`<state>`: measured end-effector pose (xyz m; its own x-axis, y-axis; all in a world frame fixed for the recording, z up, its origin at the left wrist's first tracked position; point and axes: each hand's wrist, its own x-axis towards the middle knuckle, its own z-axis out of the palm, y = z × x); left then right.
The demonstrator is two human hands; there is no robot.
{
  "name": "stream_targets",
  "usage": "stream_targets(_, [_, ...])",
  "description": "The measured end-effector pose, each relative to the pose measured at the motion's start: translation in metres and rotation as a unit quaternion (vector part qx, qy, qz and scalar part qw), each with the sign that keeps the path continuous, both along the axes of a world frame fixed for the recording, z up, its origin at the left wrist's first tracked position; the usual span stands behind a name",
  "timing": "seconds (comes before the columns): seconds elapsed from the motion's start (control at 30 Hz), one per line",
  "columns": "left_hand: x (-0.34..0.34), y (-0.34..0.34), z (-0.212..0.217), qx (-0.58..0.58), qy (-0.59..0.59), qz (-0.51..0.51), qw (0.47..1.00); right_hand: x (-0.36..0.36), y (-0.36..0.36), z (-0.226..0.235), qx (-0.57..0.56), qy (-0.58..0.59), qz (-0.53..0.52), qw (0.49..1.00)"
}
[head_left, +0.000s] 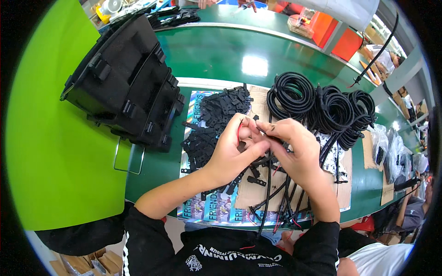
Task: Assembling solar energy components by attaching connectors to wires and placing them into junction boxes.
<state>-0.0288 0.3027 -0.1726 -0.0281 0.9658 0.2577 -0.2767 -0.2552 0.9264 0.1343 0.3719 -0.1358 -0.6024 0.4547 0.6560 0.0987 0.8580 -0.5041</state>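
Observation:
My left hand (239, 148) and my right hand (296, 146) meet over the middle of the work mat, fingers pinched together. Between them is the end of a black cable (269, 181), which hangs down toward my lap. A thin red wire (239, 133) loops over the left fingers. Fingers partly hide the small dark part at the cable's end. Left of and beyond my left hand lie heaps of flat black plastic clips (224, 106). Several coils of black cable (291, 96) sit beyond my right hand. Loose cable ends (287, 209) with red wires spread below it.
A stack of black bins (133, 80) stands at the left beside a bright green panel (50, 124). Cardboard (251, 195) lies on the printed mat. Clear plastic bags (393, 154) rest at the right. A raised shelf (258, 23) runs along the back; other people sit nearby.

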Motion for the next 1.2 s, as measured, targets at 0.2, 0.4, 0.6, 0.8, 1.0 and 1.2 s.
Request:
stream_targets(0.2, [-0.012,0.009,0.0,-0.068,-0.129,0.0,0.989,-0.022,0.01,0.017,-0.092,-0.061,0.021,0.994])
stream_targets(0.4, [-0.04,0.032,-0.006,-0.099,-0.176,0.041,0.979,-0.052,0.053,0.027,-0.064,-0.177,0.138,0.972])
stream_targets(0.6, [-0.039,0.042,-0.019,-0.105,-0.252,0.083,0.958,-0.135,0.226,0.007,-0.663,0.03,0.144,0.734])
stream_targets(0.8, [-0.03,0.035,-0.017,-0.099,-0.24,0.051,0.964,-0.233,0.321,-0.046,-0.718,0.318,0.059,0.617])
stream_targets(1.0, [-0.029,0.032,-0.011,-0.079,-0.234,0.041,0.968,-0.23,0.291,-0.038,-0.706,0.322,0.039,0.63])
stream_targets(1.2, [-0.012,0.021,-0.013,-0.084,-0.178,0.03,0.98,-0.126,0.171,-0.039,-0.621,0.202,0.105,0.75])
